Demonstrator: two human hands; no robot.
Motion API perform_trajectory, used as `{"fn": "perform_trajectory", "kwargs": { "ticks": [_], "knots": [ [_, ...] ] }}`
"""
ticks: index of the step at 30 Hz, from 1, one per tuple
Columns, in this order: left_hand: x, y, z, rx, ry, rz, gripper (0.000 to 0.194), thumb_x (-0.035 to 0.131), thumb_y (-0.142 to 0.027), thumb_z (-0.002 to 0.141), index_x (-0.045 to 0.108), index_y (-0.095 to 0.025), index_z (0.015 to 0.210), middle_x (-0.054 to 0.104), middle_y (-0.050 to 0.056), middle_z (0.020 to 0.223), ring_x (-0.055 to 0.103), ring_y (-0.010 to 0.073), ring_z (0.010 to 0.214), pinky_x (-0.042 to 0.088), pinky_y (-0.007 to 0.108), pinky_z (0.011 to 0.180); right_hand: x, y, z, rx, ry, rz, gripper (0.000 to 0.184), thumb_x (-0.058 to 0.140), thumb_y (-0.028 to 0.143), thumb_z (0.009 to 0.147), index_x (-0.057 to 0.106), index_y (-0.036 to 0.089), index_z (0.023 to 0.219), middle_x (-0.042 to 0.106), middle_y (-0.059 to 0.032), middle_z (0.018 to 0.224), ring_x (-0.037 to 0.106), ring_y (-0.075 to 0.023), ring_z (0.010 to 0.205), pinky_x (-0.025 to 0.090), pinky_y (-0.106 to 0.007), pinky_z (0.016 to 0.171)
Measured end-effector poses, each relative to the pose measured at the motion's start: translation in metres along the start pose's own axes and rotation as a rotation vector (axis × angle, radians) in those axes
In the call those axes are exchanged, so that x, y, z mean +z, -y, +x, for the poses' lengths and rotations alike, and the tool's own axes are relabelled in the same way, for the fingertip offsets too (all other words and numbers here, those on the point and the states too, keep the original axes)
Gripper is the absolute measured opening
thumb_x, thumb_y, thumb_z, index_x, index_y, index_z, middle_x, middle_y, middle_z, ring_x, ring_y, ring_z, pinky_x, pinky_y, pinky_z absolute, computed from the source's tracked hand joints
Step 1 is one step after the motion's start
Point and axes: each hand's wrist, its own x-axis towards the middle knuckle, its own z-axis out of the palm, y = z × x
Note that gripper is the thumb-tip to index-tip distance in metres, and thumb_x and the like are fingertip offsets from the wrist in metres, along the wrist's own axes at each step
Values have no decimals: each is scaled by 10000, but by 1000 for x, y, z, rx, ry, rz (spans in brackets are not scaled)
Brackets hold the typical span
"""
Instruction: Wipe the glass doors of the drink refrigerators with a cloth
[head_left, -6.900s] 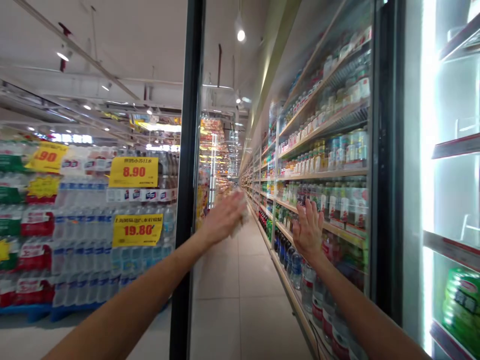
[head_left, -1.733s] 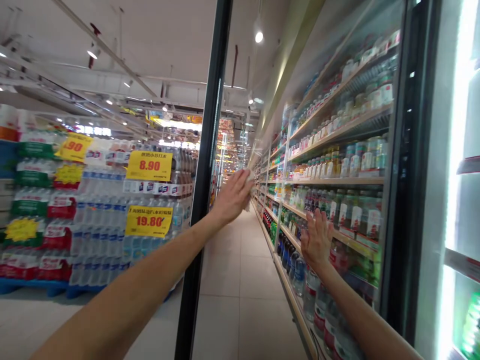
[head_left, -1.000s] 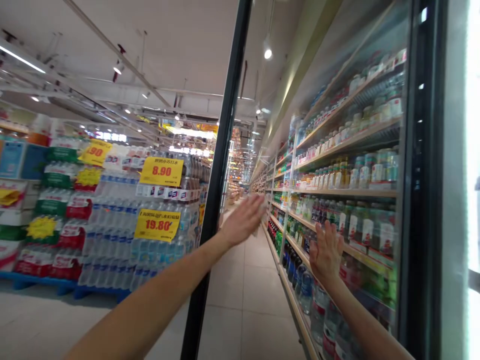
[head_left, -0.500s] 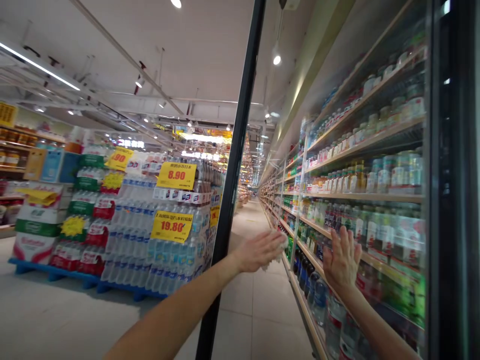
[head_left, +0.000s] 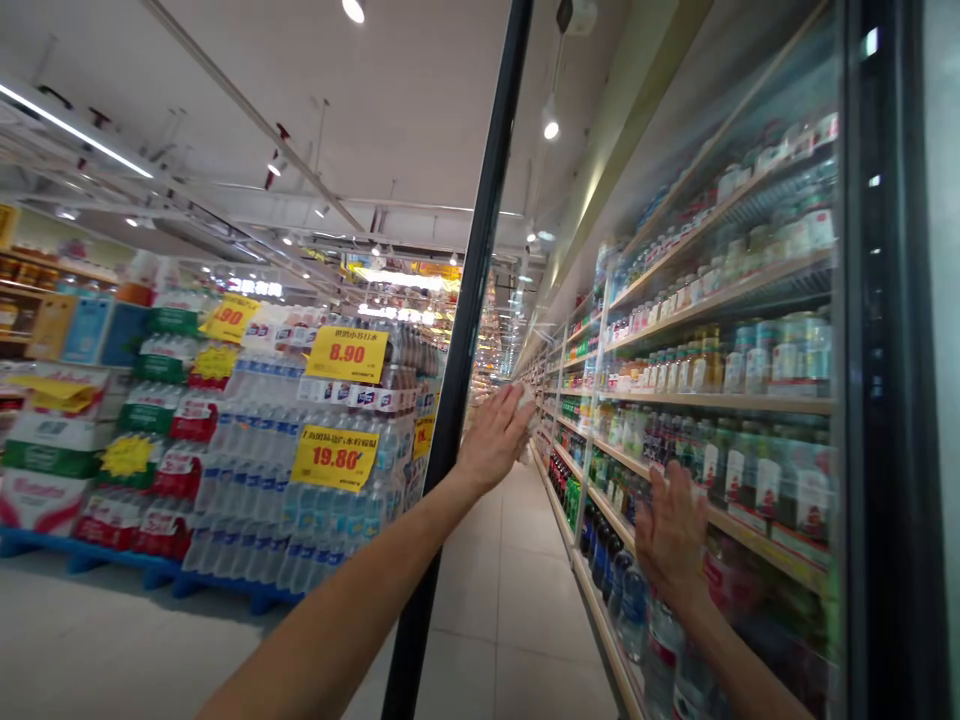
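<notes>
My left hand (head_left: pixel 491 440) reaches in from the lower left, past the door's black edge frame (head_left: pixel 486 200). Its fingers are stretched over a pale crumpled cloth (head_left: pixel 524 412), held at the glass door (head_left: pixel 517 560). Much of the cloth is hidden behind the fingers. On the right side of the pane, my right hand (head_left: pixel 673 540) is raised with its fingers up and apart, holding nothing. It looks faint against the bottle shelves, and I cannot tell whether it touches the glass.
Long shelves of bottled drinks (head_left: pixel 705 400) run away along the right. Shrink-wrapped water bottles (head_left: pixel 247 480) with yellow price signs (head_left: pixel 336 457) are stacked on blue pallets (head_left: pixel 157 572) at left. A tiled aisle floor (head_left: pixel 469 640) lies beyond the glass. A dark upright frame (head_left: pixel 885 400) stands at far right.
My left hand and the cloth have moved up and to the left across the glass. My right hand has shifted slightly left and down. The view has turned a little to the right.
</notes>
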Motion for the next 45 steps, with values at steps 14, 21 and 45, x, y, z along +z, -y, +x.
{"fn": "perform_trajectory", "kwargs": {
  "ticks": [14,21,45],
  "knots": [
    [-47,-4,-27,-80,202,48,683,437,-232,810,130,-78,1401,220,131,1466,85,224,1375,237,426,1096,25,158,68,-49,-3,421,479,365,271,889,332,187,1359,462,-121,1329,392,-226,1254,302,-483,1039],
    [-70,9,-49,-138,213,212,591,451,-311,829,297,-112,1363,267,86,1451,185,218,1359,239,387,1091,40,167,90,-366,61,154,421,424,210,860,457,193,1279,365,-85,1418,199,-234,1357,198,-457,1079],
    [-34,-24,-41,-222,229,211,578,415,-350,838,312,-133,1364,244,93,1456,168,234,1362,248,446,1083,8,-14,52,233,-213,-22,569,342,205,867,197,192,1417,234,-144,1468,214,-271,1353,251,-528,1041]
  ]
}}
